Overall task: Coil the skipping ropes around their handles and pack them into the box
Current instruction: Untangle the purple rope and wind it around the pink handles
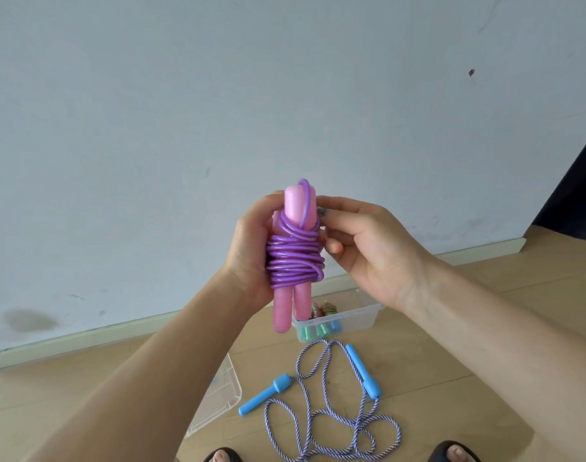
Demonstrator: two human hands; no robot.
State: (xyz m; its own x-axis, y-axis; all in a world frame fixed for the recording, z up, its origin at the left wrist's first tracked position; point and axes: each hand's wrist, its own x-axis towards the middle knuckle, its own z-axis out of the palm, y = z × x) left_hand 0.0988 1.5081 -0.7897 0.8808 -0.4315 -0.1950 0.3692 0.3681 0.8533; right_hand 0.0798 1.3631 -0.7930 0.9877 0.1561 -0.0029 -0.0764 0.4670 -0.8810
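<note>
My left hand (248,251) grips a purple skipping rope (295,258) coiled many times around its two pink handles (283,311), held upright at chest height. A last loop runs over the top of the handles. My right hand (368,251) is at the bundle's right side, fingertips touching the top of the coil and handle. Below on the floor stands the clear plastic box (358,320), holding packed ropes with green and blue handles. A blue-handled rope (335,418) with a striped cord lies loose and uncoiled on the floor in front of the box.
The box's clear lid (218,395) lies on the wooden floor at the left, partly behind my left forearm. A pale wall with a skirting board rises just behind the box. My feet in dark sandals (451,453) show at the bottom edge.
</note>
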